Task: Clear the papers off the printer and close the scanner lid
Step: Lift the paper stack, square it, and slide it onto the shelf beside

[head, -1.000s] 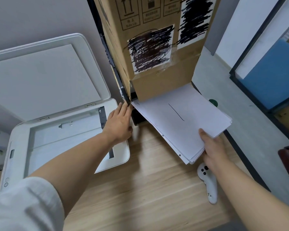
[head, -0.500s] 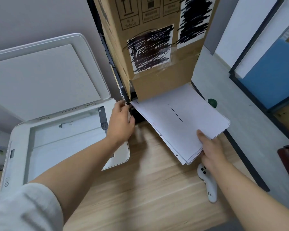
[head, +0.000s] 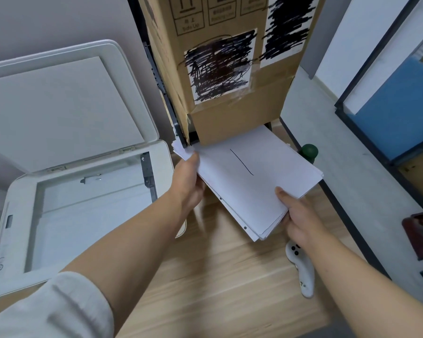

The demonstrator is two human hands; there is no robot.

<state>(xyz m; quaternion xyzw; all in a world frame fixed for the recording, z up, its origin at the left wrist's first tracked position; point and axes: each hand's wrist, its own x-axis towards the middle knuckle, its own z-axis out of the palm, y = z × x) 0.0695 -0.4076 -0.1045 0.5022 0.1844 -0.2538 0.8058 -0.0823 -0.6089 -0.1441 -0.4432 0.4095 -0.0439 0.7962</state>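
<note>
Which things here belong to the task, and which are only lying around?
Belong to the task:
paper stack
printer
scanner lid, open
left hand
right hand

Only lying around:
cardboard box
white controller
green object

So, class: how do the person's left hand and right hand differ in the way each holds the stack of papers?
The left hand grips the stack of papers at its far left corner, near the cardboard box; the right hand pinches the near right corner, thumb on top. The left arm shows a white sleeve; the right arm is bare. Both grip the same stack.
</note>
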